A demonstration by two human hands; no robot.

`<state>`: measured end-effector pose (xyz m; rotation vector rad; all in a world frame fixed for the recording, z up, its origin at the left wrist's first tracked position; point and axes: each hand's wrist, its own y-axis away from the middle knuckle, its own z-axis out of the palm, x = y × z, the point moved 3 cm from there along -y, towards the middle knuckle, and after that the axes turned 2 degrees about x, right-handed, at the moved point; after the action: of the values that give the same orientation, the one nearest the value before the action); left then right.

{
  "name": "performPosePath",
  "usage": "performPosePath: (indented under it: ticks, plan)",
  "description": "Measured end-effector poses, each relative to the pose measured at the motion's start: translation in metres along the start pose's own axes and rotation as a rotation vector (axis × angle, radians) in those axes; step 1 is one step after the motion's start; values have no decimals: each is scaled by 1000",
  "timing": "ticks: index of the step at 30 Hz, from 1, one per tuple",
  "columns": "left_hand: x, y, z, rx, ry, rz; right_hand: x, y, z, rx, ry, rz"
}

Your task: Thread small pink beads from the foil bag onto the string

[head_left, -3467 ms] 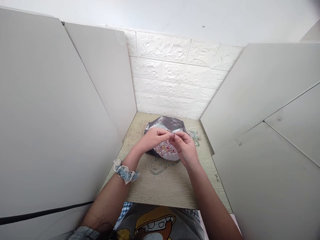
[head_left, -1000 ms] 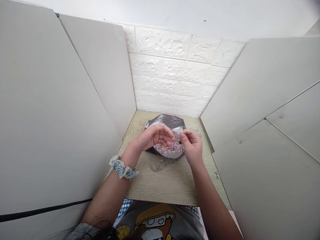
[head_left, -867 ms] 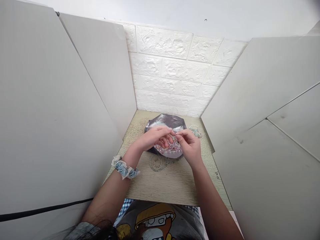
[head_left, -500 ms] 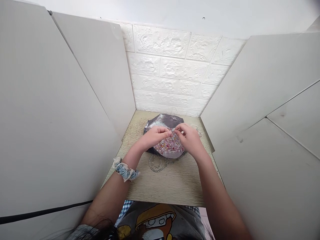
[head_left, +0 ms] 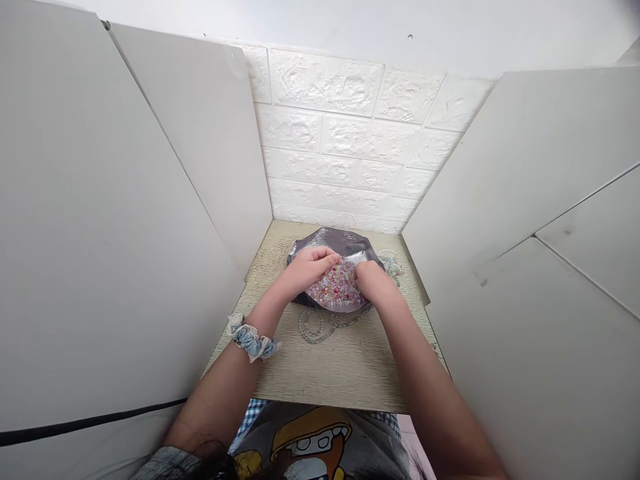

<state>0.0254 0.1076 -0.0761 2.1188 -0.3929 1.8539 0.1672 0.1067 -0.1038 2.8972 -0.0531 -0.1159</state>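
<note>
A heap of tiny pink, white and red beads lay in the middle of the frame, slightly above centre, spread across a crumpled, silvery-grey metallic pouch. The pouch lay flat on a pale wood-grain board, toward the far end near the wall.

The left hand, on the left side of the heap, was curved over with its fingers bent down at the beads. The right hand was pressed in at the right edge of the heap with its fingertips mostly hidden. Neither hand was clenched into a fist, but whether either was pinching a bead could not be told (fingertips too small and hidden at this angle).

A strand of clear round beads lay in loose loops on the board, just below the pouch and touching its lower edge. A tangle of pale green and pink beads sat just right of the pouch, at the board's far right corner. A blue-and-white lace-trimmed scrunchie circled the left wrist.

A white foam brick-pattern wall filled the upper middle, with a white left panel and a white right panel on either side. A black cable crossed the lower left. A grey cartoon-print T-shirt showed at bottom centre.
</note>
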Motion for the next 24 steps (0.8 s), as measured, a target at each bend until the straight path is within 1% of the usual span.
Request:
performPosePath:
  ticks: [4, 10, 14, 19, 22, 24]
  plan:
    - [3, 1, -2, 53, 31, 6, -1, -1, 4, -13, 27, -4]
    - [3, -1, -8, 177, 85, 48, -1, 0, 8, -6, 43, -24]
    - [2, -3, -12, 227, 107, 80, -5, 2, 10, -16, 17, -75]
    - [6, -2, -13, 264, 164, 102, -16, 3, 15, -17, -39, -154]
    - [7, -1, -13, 288, 184, 102, -21, 2, 17, 20, -52, -140]
    - [7, -1, -13, 297, 186, 100, -24, 1, 16, 120, -52, -116]
